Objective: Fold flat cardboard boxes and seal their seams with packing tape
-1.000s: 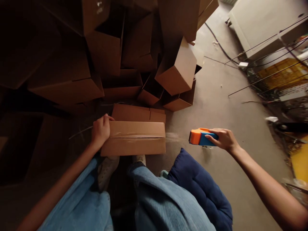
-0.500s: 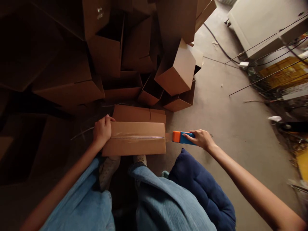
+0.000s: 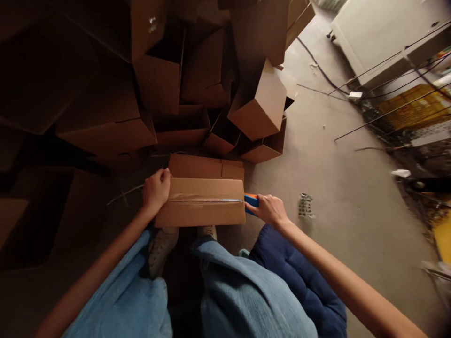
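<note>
A closed brown cardboard box lies in front of my knees, with a strip of clear packing tape along its middle seam. My left hand grips the box's left end. My right hand holds an orange and blue tape dispenser. The dispenser is pressed against the box's right end, and my fingers and the box hide most of it.
Several stacked cardboard boxes rise directly ahead. A navy quilted cushion lies beside my denim-covered legs. On the concrete floor lies a small foil packet. A white appliance and yellow crate stand at the far right.
My right hand has moved left with the dispenser, from well off the box to its right end. My left hand stays on the box.
</note>
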`<state>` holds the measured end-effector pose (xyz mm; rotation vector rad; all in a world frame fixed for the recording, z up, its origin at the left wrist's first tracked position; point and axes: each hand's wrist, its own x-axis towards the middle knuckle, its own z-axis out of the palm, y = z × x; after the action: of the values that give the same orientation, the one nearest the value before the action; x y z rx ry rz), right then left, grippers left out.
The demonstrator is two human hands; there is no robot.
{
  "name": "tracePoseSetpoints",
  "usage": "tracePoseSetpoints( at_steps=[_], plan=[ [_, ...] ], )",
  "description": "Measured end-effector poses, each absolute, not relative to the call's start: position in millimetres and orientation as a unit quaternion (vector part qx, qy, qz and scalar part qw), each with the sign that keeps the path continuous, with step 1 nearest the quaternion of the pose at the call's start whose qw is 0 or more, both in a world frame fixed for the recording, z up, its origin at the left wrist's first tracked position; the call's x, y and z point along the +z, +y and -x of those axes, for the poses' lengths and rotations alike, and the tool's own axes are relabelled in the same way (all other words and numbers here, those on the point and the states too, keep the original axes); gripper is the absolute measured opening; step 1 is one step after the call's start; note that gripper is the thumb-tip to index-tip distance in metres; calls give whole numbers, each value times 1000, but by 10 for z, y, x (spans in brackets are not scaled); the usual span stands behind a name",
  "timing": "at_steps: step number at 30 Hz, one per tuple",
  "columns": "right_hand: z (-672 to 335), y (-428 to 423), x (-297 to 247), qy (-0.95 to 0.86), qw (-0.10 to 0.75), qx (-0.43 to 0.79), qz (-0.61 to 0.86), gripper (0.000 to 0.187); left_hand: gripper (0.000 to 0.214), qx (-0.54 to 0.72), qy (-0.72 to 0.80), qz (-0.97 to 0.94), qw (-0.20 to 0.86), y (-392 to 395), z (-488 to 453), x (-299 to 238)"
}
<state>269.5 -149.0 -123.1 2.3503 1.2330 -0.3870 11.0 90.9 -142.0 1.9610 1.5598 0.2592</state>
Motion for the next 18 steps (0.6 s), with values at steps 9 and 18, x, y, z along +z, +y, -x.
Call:
tracePoseSetpoints(
  at_steps=[9,18],
  plan=[
    [-2384,-1491,-1156,384,204,-170,-884,42,38,104,577,-746,316,903,-117,-1390],
    [-2343,-1276,-1444,371,152,-182,-898,26,38,120,574,-740,331,913,-69,-1439]
  ],
)
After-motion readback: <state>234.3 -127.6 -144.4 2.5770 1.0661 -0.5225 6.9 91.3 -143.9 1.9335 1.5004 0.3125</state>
